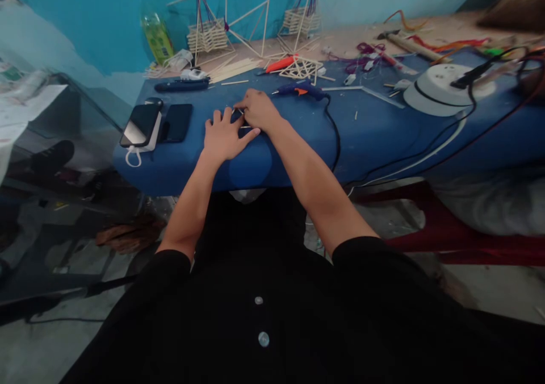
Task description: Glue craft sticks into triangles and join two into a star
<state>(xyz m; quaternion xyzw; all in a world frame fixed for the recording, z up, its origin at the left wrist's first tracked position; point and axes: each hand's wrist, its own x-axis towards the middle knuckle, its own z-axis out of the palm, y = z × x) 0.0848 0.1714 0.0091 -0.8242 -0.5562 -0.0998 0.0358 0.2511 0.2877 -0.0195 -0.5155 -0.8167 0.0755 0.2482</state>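
head view: both hands (238, 124) press thin sticks (240, 112).

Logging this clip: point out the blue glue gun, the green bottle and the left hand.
blue glue gun (300, 89), head view, on its body.
green bottle (157, 36), head view, on its label.
left hand (222, 136), head view, on its back.

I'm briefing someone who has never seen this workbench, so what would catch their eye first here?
First, the two bare hands at the near edge of the blue table: the left hand lies flat, and the right hand pinches thin sticks beside it. Just behind them lies a blue glue gun with its black cord, and at the far edge stand stick-built baskets against the teal wall.
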